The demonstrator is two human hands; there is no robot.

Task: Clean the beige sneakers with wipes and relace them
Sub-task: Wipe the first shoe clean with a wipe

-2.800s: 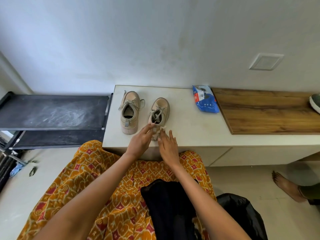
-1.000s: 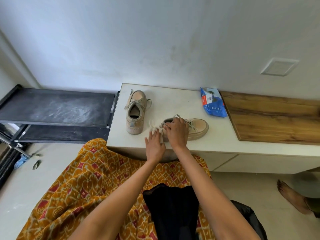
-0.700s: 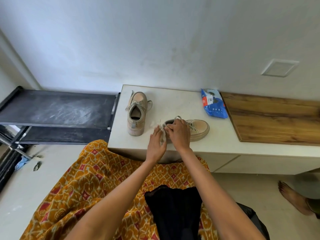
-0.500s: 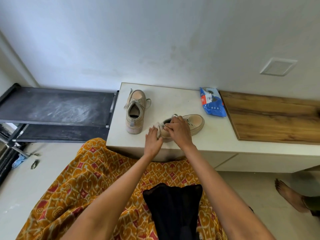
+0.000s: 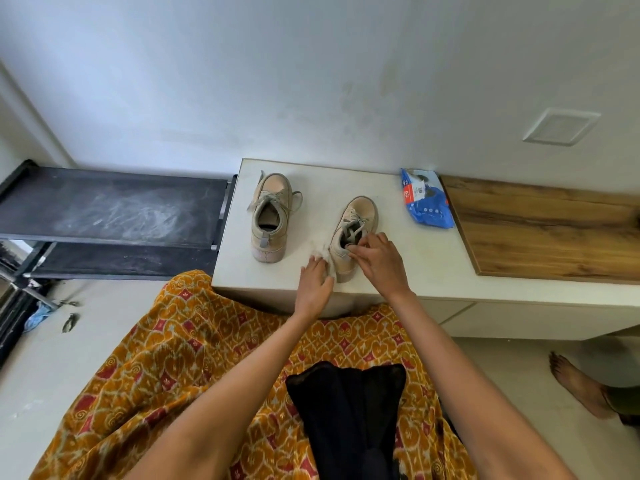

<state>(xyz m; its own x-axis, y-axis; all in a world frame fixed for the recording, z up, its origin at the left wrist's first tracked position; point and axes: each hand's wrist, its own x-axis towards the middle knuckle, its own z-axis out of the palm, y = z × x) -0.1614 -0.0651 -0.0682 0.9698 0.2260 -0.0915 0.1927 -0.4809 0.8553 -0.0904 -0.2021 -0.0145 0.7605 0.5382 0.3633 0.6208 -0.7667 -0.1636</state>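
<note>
Two beige sneakers stand on the white bench top (image 5: 408,258), toes toward the wall. The left sneaker (image 5: 269,216) stands alone with its laces loosely tied. My right hand (image 5: 379,259) grips the collar at the heel of the right sneaker (image 5: 356,220). My left hand (image 5: 317,284) presses a white wipe (image 5: 323,252) against that sneaker's left heel side. A blue pack of wipes (image 5: 424,199) lies near the wall to the right.
A wooden panel (image 5: 550,233) covers the bench to the right. A dark metal rack (image 5: 110,213) stands to the left, level with the bench. My patterned orange clothing fills the foreground. Another person's bare foot (image 5: 575,382) rests on the floor at the right.
The right sneaker was turned sideways with its toe to the right, then swung back so the toe faces the wall. Both hands stayed on its heel, the left with the wipe.
</note>
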